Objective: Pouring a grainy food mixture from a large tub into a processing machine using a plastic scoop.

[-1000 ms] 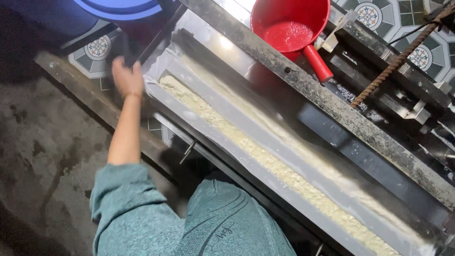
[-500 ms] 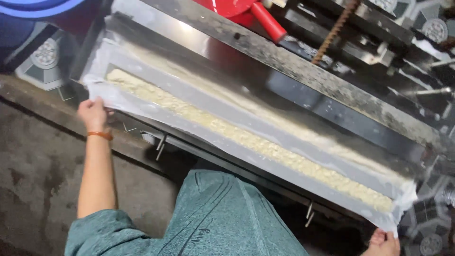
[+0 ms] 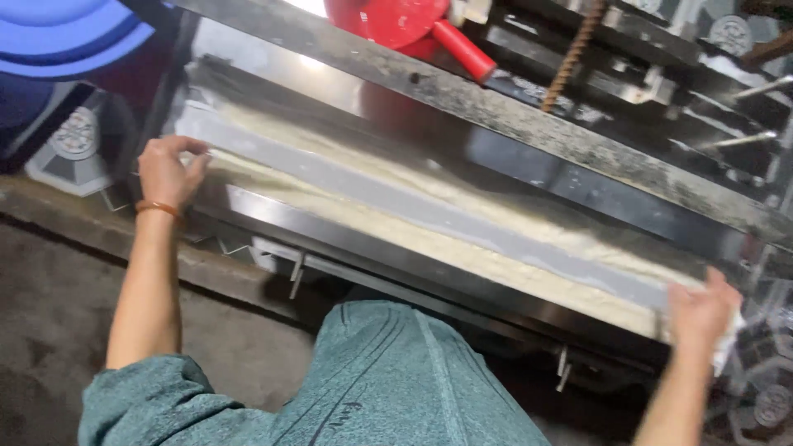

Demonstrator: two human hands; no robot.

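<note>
Left hand (image 3: 168, 171) and right hand (image 3: 700, 307), each grip closed on white cloth (image 3: 429, 206), fingertips hidden

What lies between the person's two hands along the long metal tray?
In the head view, a pale folded cloth strip over cream-coloured filling spans from left hand to right hand.

A small food-making workshop: a long stainless-steel trough (image 3: 529, 206) lined with white cloth (image 3: 429, 211) and pale curd, a red plastic scoop (image 3: 396, 21), a blue plastic tub (image 3: 58, 37), and a bare stained concrete floor (image 3: 49, 314).
</note>
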